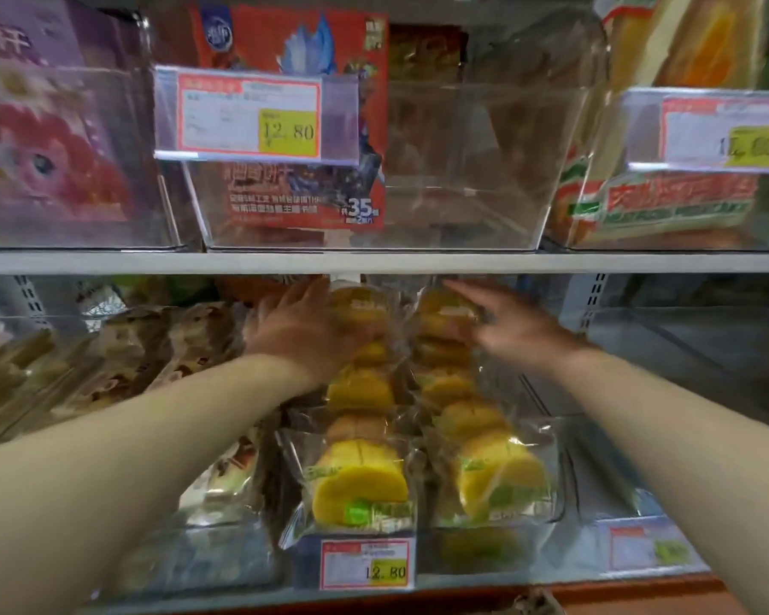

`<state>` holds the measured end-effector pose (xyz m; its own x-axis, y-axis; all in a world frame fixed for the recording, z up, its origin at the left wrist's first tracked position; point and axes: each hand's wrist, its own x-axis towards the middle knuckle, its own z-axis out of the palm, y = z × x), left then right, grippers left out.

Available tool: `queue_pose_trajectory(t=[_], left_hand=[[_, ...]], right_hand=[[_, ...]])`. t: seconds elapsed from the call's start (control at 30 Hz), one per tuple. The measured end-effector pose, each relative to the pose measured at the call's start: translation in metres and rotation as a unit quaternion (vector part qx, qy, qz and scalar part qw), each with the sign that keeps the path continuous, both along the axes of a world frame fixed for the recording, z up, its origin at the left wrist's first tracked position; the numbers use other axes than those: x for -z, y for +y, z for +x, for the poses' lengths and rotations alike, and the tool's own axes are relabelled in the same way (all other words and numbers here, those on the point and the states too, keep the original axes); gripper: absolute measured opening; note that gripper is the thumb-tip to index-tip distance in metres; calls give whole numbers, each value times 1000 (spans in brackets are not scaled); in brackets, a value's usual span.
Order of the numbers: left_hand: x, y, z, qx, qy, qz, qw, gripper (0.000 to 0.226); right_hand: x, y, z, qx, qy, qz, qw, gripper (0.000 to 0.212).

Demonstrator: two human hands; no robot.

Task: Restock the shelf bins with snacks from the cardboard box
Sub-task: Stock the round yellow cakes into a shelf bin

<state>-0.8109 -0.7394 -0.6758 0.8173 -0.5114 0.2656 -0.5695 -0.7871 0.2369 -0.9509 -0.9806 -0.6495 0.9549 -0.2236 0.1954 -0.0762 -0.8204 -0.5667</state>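
Both arms reach deep under the upper shelf (374, 262), pushing stock toward the back edge so the bin (556, 472) on the lower shelf fills front to rear. Two rows of yellow cake packs (360, 486) run along it. The left hand (305, 337) is cupped over a rear pack, probably gripping it; the blur hides the fingers. The right hand (513, 330) is spread flat, holding nothing, steadying its row. At the front edge, the price tag (367, 563) reads 12.80.

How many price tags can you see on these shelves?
4. One reading 12.80 on the upper middle bin, one on the upper right bin, one reading 12.80 below the yellow cakes, one blurred at lower right. Others may be hidden.
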Motion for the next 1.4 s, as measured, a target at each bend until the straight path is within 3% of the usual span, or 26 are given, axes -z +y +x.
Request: queue_pose_trajectory(t=[0.07, 0.2, 0.3, 0.43, 0.5, 0.63, 0.87, 1.1, 1.23, 1.4], left_hand=[[-8, 0, -2, 33, 10, 3, 999, 114], [-14, 1, -8, 86, 19, -8, 996, 76], [-13, -4, -9, 89, -2, -5, 996, 60], [-20, -5, -18, 79, 63, 45, 994, 68], [-30, -3, -28, 85, 95, 29, 991, 67], [-49, 2, -50, 103, 92, 18, 990, 54], [-41, 15, -58, 75, 93, -50, 992, 60], [-47, 102, -144, 108, 29, -85, 990, 59], [-41, 179, -206, 113, 44, -102, 987, 57], [9, 305, -254, 73, 120, -28, 990, 59]], right_hand=[[5, -8, 7, -1, -2, -31, 1000, 79], [8, -12, 12, -20, -18, 11, 1000, 62], [14, -13, 16, -14, -37, 24, 999, 56], [12, -8, 12, -12, 11, -54, 998, 57], [7, -6, 10, -7, 22, -65, 998, 59], [1, 1, 1, -12, 18, -56, 998, 66], [-9, 28, -30, 11, 28, -10, 999, 66], [-23, 91, -124, -40, -57, -104, 992, 66], [-15, 158, -176, -105, -72, -72, 989, 58], [36, 267, -211, -199, 28, -15, 980, 51]])
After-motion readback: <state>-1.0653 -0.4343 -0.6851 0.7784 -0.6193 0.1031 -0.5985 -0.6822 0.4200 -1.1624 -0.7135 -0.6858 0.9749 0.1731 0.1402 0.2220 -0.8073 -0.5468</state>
